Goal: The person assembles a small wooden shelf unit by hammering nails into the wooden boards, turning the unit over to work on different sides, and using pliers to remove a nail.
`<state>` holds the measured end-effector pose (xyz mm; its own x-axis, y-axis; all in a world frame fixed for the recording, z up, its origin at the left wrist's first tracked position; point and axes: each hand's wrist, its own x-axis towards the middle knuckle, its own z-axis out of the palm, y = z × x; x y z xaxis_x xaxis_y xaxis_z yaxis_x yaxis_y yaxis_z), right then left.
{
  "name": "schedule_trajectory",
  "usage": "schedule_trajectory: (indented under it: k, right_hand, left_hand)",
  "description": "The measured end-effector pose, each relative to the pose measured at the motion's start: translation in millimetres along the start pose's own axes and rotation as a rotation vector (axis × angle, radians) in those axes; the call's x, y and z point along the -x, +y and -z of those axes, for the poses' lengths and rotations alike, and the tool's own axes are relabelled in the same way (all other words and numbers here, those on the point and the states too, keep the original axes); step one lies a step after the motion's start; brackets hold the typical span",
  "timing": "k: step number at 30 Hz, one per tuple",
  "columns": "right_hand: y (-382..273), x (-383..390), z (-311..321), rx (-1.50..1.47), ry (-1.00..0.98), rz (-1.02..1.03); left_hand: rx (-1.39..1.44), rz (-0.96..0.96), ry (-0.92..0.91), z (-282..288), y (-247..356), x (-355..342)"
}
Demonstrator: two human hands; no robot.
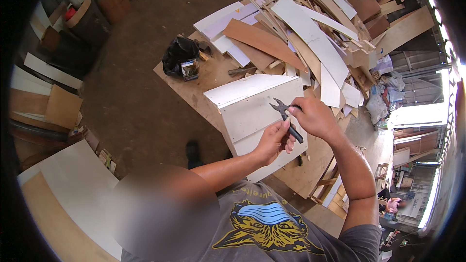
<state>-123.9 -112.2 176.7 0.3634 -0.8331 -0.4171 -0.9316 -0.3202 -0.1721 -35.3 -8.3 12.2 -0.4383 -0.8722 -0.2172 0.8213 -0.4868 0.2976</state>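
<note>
Both of my hands are on a pair of dark pliers, held above a white board box. The jaws point up and to the left and stand apart. My left hand is closed around the lower black handle, whose end sticks out below the fingers. The other handle is in my right hand, fingers curled over it. The white box has a sloped top face and small dark dots along its panels; it rests on a plywood table beneath my hands.
A black plastic bag and a small clear container sit on the plywood table at left. Beyond the box lies a heap of wood offcuts. Large boards lean at lower left. Round drums stand far left.
</note>
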Motion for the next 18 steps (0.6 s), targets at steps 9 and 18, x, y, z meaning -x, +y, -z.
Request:
schedule_trajectory:
  k: [9,18]
  right_hand:
    - [-24.0,-11.9,7.0,0.354,0.156,0.136]
    - [-51.3,-5.9,34.4,0.642,0.157,0.391]
  left_hand:
    - [0.094,-0.033,0.002,-10.6,14.3,-12.8]
    - [0.181,-0.093,0.031,-24.6,22.9,-26.2]
